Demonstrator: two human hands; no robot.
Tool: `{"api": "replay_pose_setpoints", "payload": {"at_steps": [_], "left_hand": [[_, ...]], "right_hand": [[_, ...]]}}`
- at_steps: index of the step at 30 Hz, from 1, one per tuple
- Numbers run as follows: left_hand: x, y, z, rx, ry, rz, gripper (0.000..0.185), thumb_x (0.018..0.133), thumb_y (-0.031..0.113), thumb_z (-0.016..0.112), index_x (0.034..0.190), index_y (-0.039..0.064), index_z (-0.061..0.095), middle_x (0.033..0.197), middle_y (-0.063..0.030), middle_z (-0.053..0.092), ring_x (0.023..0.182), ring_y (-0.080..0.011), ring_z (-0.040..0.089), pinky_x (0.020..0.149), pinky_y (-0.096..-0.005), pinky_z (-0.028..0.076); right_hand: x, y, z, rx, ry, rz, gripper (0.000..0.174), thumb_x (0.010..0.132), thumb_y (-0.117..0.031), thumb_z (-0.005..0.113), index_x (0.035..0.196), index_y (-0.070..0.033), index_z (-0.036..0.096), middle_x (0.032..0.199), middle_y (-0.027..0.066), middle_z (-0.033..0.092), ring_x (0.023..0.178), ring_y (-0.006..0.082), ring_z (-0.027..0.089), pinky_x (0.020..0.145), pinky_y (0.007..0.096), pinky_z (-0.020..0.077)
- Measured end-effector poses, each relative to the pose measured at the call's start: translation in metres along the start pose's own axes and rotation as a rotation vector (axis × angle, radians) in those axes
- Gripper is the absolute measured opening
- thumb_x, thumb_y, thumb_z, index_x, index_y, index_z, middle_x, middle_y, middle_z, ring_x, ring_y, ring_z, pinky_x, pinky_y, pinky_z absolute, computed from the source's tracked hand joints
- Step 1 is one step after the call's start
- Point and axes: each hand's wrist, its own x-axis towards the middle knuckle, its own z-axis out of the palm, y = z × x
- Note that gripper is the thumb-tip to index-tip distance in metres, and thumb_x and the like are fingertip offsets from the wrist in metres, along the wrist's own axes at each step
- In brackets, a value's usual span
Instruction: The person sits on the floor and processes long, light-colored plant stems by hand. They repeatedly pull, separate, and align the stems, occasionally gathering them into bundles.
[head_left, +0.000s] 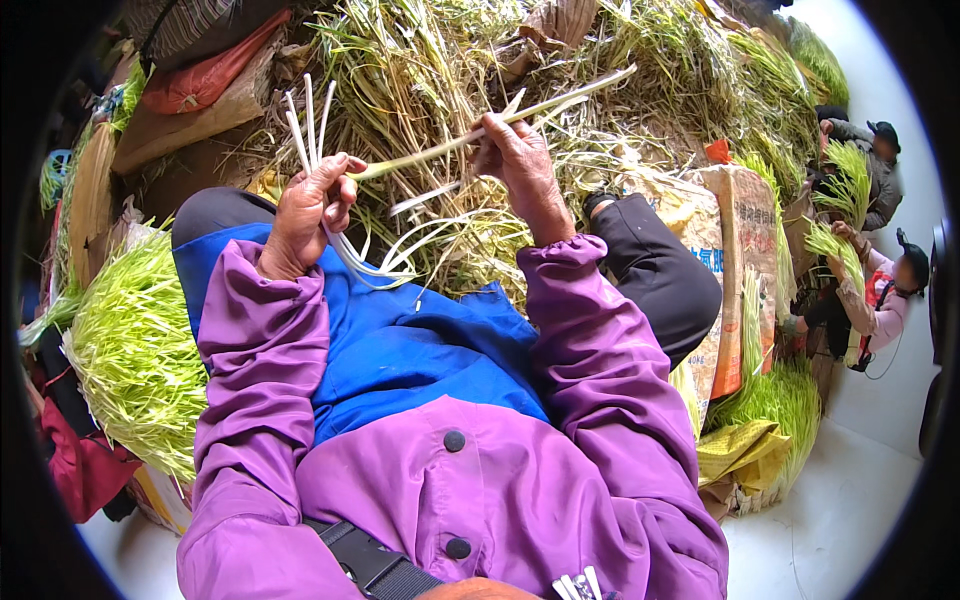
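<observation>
My left hand (315, 202) is closed around several thin white stalks (306, 124). Their ends stick up above the fingers, and their long pale tails (375, 266) curl down over a blue apron (420, 352). Between both hands runs a pale yellow-green leafy strip (420, 156), taut and slanting up to the right. Its left end meets the fingertips of my left hand. My right hand (517, 161) pinches it between thumb and fingers, and its far end passes beyond the hand. Whether it is a leaf or a whole stalk I cannot tell.
A heap of dry stalks and leaves (442, 82) lies ahead. Bundled yellow-green shoots (139, 345) stand on the left, others (780, 405) on the right. Printed sacks (739, 255) stand beside my right knee. Two people (870, 285) handle greens at far right. A red bag (214, 82) rests upper left.
</observation>
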Motion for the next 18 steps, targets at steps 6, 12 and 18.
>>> {"api": "replay_pose_setpoints", "payload": {"at_steps": [6, 12, 18], "left_hand": [[0.020, -0.012, 0.032, 0.301, 0.130, 0.169, 0.029, 0.095, 0.028, 0.049, 0.108, 0.004, 0.060, 0.090, -0.0059, 0.066, 0.048, -0.0010, 0.045, 0.039, -0.0150, 0.032], [0.031, -0.015, 0.031, 0.298, 0.061, 0.102, 0.028, 0.094, 0.031, 0.052, 0.103, 0.005, 0.061, 0.081, -0.0016, 0.064, 0.047, -0.0002, 0.042, 0.039, -0.0156, 0.031], [0.025, -0.009, 0.029, 0.093, -0.052, 0.012, 0.034, 0.096, 0.034, 0.045, 0.102, 0.004, 0.060, 0.066, 0.0043, 0.055, 0.044, -0.0014, 0.034, 0.040, -0.0175, 0.025]], "right_hand": [[-0.037, 0.031, 0.035, -0.996, -0.208, -0.004, 0.030, 0.087, -0.030, 0.058, 0.081, -0.001, 0.062, 0.064, 0.0129, 0.059, 0.057, 0.0232, 0.056, 0.056, 0.0387, 0.0454], [-0.049, 0.041, 0.066, -1.252, -0.442, -0.054, 0.032, 0.082, -0.032, 0.060, 0.077, -0.001, 0.059, 0.071, 0.0209, 0.059, 0.069, 0.0382, 0.058, 0.063, 0.0443, 0.0461], [-0.004, 0.018, 0.017, -1.036, -0.134, -0.246, 0.027, 0.080, -0.025, 0.067, 0.095, -0.004, 0.059, 0.082, 0.0150, 0.061, 0.074, 0.0298, 0.061, 0.065, 0.0399, 0.0484]]}}
